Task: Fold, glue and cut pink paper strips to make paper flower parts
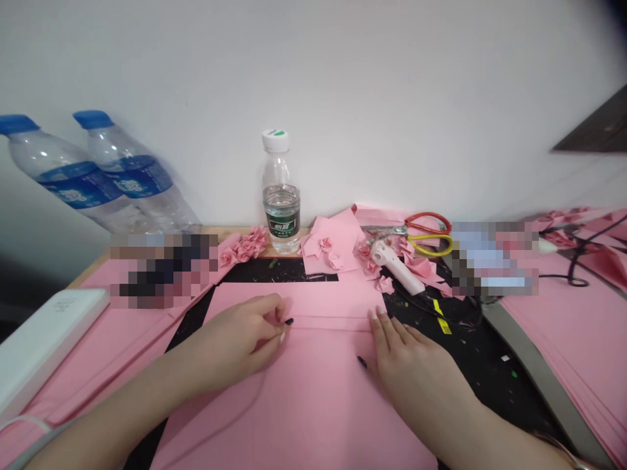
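A large sheet of pink paper [313,385] covers the middle of the black mat, with a narrow folded strip [328,322] running across it. My left hand [257,326] pinches the strip near its left end, thumb and fingers closed on the edge of the paper. At the strip's right end my right hand [399,343] lies flat, fingers stretched out and pressing on the paper, thumb apart. Beyond the strip another stretch of pink paper [304,299] lies flat.
Behind stand a small water bottle [281,202] and two larger bottles [137,179]. Red-and-yellow-handled scissors [426,235], a pale pink glue gun [396,267] and folded paper flowers [245,248] lie at the back. A white box [53,346] is on the left, pink sheets [563,339] on the right.
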The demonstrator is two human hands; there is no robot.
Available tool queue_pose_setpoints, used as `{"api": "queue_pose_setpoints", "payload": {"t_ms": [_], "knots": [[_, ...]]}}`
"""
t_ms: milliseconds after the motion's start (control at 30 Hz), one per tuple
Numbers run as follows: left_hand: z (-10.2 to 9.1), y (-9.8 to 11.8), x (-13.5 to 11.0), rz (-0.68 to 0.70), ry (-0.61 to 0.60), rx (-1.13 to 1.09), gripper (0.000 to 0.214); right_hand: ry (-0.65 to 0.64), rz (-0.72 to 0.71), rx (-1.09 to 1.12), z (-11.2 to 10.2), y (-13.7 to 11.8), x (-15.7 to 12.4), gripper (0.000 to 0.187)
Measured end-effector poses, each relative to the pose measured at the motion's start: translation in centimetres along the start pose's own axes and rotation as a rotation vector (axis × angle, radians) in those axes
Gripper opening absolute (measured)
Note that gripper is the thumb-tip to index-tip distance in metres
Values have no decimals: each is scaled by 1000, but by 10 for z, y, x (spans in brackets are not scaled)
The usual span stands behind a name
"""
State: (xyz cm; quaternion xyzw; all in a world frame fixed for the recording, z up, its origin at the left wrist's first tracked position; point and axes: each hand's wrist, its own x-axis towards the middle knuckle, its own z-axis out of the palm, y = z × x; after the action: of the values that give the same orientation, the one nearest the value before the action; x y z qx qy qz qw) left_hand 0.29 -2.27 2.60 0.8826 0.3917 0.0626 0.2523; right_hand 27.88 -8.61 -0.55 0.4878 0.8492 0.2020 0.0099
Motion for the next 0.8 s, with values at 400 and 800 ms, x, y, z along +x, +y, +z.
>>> {"api": "queue_pose_setpoints", "payload": {"t_ms": [400,800], "knots": [[8,-29,13,58,104,-249,21,-175,201,680,-13,42,39,17],[9,-27,14,30,169,-200,15,-238,172,1026,0,58,45,18]]}}
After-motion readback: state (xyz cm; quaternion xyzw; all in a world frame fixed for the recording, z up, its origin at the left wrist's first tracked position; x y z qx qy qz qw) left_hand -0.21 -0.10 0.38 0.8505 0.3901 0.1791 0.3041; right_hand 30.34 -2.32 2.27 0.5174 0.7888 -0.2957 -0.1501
